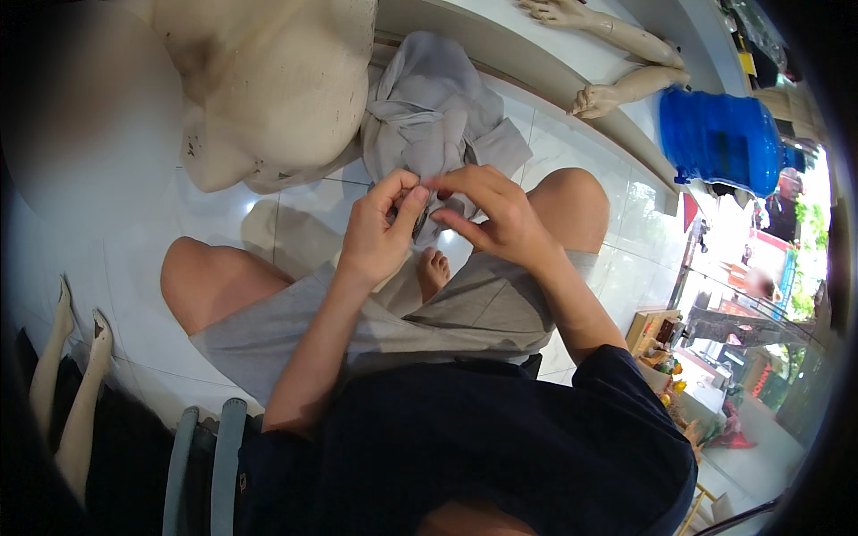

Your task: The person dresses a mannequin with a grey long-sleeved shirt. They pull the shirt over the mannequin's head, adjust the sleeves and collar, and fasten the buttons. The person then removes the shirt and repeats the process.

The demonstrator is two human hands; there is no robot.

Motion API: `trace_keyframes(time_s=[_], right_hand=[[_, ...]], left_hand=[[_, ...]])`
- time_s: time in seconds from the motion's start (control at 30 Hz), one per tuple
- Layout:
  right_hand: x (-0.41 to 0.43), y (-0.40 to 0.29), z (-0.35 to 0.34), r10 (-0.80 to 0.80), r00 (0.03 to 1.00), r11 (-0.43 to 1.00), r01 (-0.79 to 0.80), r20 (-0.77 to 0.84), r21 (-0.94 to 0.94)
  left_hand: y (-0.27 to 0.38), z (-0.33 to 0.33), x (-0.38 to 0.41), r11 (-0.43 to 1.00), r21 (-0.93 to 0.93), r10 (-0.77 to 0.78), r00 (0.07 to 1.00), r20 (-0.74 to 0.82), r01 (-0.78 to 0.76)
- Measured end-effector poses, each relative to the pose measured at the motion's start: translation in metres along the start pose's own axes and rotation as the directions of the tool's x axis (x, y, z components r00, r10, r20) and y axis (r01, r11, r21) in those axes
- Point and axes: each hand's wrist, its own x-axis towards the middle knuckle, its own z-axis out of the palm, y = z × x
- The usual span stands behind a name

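A light grey garment lies bunched in front of me, against a mannequin torso and the edge of a raised ledge. Its near end reaches up to my hands above the floor. My left hand pinches a fold of the grey fabric between thumb and forefinger. Close beside it, my right hand is bent over the same part of the cloth, thumb and forefinger apart; whether its fingertips hold any fabric cannot be made out. The pale mannequin torso fills the upper left, with scuffed dark marks.
Detached mannequin arms and a blue water jug rest on the ledge at upper right. Mannequin legs stand at lower left, near grey-blue curved bars. Flowers and boxes are at the right.
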Motion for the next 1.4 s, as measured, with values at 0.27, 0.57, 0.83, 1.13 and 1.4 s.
trace_keyframes(time_s=[0.27, 0.57, 0.83, 1.13, 1.4], right_hand=[[-0.011, 0.005, 0.004, 0.022, 0.999, 0.999, -0.021, -0.032, 0.037], [-0.005, -0.001, 0.007, 0.475, 0.842, 0.644, -0.531, 0.256, 0.551], [-0.002, 0.006, 0.009, 0.463, 0.793, 0.384, -0.583, 0.397, 0.716], [-0.002, 0.005, 0.009, 0.470, 0.790, 0.402, -0.589, 0.394, 0.701], [0.000, 0.010, 0.020, 0.365, 0.930, 0.769, -0.327, 0.043, 0.549]], left_hand=[[0.000, 0.004, -0.007, 0.992, -0.117, 0.042, 0.999, 0.007, -0.041], [-0.002, 0.005, -0.009, 0.966, -0.241, 0.090, 0.995, -0.034, -0.095], [-0.011, 0.009, -0.010, 0.762, -0.642, -0.067, 0.997, 0.047, 0.082], [-0.009, 0.010, -0.010, 0.717, -0.692, -0.080, 0.996, 0.034, 0.081], [-0.003, 0.007, -0.009, 0.906, -0.424, -0.032, 0.999, -0.019, 0.021]])
